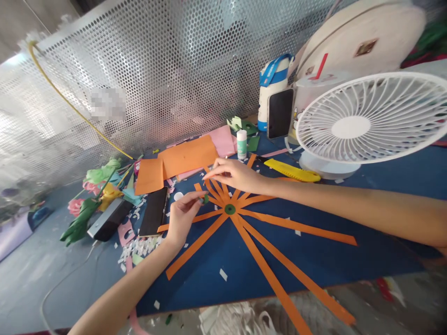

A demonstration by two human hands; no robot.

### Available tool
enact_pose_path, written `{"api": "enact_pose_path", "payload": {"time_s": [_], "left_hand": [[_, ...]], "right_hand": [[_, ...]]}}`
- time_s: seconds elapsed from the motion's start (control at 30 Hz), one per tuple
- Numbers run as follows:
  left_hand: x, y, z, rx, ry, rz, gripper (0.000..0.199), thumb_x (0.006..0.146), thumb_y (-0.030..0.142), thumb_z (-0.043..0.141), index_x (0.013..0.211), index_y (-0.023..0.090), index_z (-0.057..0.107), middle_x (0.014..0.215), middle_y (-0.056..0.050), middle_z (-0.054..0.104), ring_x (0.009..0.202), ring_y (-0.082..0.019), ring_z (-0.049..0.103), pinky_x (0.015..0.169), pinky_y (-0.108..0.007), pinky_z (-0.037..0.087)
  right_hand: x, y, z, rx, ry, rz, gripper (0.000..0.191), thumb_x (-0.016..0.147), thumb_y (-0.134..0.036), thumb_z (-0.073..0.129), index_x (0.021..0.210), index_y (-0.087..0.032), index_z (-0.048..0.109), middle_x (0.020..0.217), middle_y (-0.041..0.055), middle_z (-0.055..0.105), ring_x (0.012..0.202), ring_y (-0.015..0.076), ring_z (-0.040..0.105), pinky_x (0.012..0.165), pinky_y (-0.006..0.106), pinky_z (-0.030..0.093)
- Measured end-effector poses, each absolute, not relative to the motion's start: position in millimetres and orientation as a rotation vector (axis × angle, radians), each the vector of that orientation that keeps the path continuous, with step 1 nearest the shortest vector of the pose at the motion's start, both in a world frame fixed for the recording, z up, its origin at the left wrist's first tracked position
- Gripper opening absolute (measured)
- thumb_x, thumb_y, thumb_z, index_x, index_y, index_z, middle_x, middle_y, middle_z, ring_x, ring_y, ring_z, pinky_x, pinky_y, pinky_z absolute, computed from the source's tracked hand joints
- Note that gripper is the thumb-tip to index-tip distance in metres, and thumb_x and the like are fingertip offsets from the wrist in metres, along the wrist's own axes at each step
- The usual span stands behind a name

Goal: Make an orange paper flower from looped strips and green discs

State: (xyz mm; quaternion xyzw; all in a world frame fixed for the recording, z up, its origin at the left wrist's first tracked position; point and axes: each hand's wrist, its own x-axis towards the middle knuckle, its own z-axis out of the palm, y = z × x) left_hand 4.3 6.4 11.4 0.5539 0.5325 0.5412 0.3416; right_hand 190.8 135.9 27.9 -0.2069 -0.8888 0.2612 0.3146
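Several orange paper strips [296, 225] spread like spokes from a small green paper disc [229, 209] on the blue table. My left hand [182, 217] is left of this centre, thumb and forefinger pinched on a small green paper piece [206, 199]. Above the far strips is my right hand [237, 174], its fingers closed at the tip of a strip that curves up from the centre. Two long strips reach past the table's front edge. Beyond my right hand stands a small white-and-green glue bottle [241, 145].
A yellow utility knife [292, 170] lies near a white fan [351, 128]. Orange paper sheets [188, 156] are at the back. A black phone [153, 211], paper scraps [134, 246] and paper flowers [87, 207] lie left. Behind stands a perforated metal panel [167, 70].
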Motion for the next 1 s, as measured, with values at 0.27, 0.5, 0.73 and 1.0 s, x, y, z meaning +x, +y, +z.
{"api": "enact_pose_path", "payload": {"time_s": [0.27,0.5,0.73,1.0], "left_hand": [[3,6,14,1.635,1.426,1.576,0.017,0.079,0.021,0.073,0.095,0.021,0.078,0.097,-0.007,0.074,0.095,-0.021,0.068,0.088,-0.033,0.054],[6,4,16,1.829,1.487,1.515,0.013,0.079,0.019,0.074,0.091,0.024,0.078,0.095,-0.006,0.075,0.094,-0.023,0.068,0.087,-0.035,0.053],[1,9,12,1.777,1.484,1.542,0.007,0.081,0.02,0.071,0.08,0.022,0.077,0.087,-0.006,0.075,0.088,-0.022,0.068,0.085,-0.035,0.052],[1,13,6,1.438,1.441,1.608,0.01,0.073,0.026,0.077,0.076,0.017,0.074,0.078,-0.004,0.071,0.077,-0.018,0.067,0.076,-0.028,0.054]], "right_hand": [[200,109,15,-0.558,-2.496,0.697,0.037,0.095,-0.016,0.048,0.122,-0.026,0.07,0.101,0.0059,0.068,0.08,0.016,0.061,0.064,0.027,0.039],[183,98,21,-0.543,-2.551,0.641,0.023,0.094,-0.016,0.053,0.102,-0.02,0.075,0.104,0.0054,0.071,0.091,0.021,0.066,0.07,0.03,0.041],[180,100,24,-0.518,-2.547,0.685,0.018,0.095,-0.022,0.056,0.101,-0.017,0.073,0.096,0.0054,0.07,0.078,0.0172,0.062,0.067,0.029,0.04],[195,137,21,-0.745,-2.584,0.158,0.015,0.09,-0.023,0.062,0.102,-0.014,0.064,0.104,0.01,0.067,0.095,0.0245,0.061,0.066,0.03,0.039]]}}
